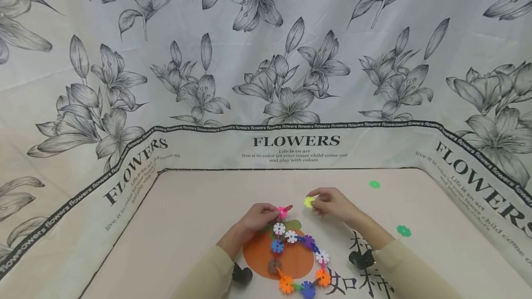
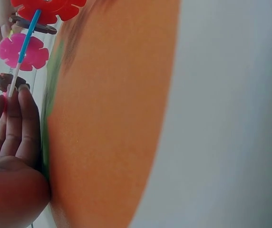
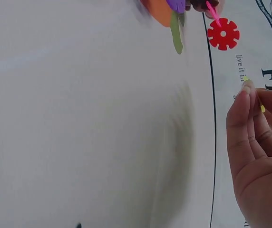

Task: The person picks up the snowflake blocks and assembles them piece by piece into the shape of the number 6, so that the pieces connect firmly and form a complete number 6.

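Observation:
My left hand [image 1: 258, 218] pinches the chain of slotted plastic flower discs near its far end, by a pink disc [image 1: 283, 212]. A red disc [image 3: 228, 42] sticks out beyond those fingertips, its face turned to the right wrist view. From there the chain runs down toward me through a white disc [image 1: 279, 229], a blue disc [image 1: 277, 246], a purple disc [image 1: 308, 242] and an orange disc [image 1: 286, 284], forming a loop. Thumb and fingers of my right hand [image 1: 334, 205] pinch a loose yellow disc [image 1: 309, 202], held apart from the chain and right of the red disc.
Two loose green discs lie on the right of the table, a brighter one [image 1: 374, 184] farther back and a darker one [image 1: 403, 231] nearer. Under the chain the cloth has an orange fruit print [image 1: 253, 260]. A flower-printed curtain [image 1: 199, 144] borders the table.

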{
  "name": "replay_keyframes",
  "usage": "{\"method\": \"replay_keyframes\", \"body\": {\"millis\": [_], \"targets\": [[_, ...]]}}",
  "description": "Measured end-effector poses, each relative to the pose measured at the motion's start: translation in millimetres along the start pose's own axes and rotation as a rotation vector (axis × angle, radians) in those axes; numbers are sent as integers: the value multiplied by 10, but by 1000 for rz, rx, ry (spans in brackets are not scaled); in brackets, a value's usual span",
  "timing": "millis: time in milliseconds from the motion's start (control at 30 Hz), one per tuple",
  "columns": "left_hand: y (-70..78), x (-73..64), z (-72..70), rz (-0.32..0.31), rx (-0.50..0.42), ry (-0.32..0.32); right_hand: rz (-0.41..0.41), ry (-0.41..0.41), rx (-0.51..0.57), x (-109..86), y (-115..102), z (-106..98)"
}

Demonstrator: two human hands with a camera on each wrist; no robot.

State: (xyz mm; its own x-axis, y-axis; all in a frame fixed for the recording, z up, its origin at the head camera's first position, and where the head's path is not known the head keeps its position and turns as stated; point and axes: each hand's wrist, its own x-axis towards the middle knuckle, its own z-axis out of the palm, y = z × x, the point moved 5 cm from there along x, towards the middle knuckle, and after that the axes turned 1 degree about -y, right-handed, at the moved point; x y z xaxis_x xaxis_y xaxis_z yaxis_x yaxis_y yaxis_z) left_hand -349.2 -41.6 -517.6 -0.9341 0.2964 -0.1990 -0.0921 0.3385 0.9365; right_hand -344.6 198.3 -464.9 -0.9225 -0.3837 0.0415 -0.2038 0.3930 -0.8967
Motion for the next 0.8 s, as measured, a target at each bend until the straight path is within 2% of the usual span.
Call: {"method": "replay_keyframes", "body": {"millis": [200, 400, 800], "targets": [[8, 16, 0, 11, -8, -7, -14, -48, 108, 54, -3, 128], [15, 8, -11, 12, 3, -9, 14, -64, 226, 95, 18, 241], [9, -2, 0, 12, -41, -20, 56, -62, 241, 125, 75, 344]]}}
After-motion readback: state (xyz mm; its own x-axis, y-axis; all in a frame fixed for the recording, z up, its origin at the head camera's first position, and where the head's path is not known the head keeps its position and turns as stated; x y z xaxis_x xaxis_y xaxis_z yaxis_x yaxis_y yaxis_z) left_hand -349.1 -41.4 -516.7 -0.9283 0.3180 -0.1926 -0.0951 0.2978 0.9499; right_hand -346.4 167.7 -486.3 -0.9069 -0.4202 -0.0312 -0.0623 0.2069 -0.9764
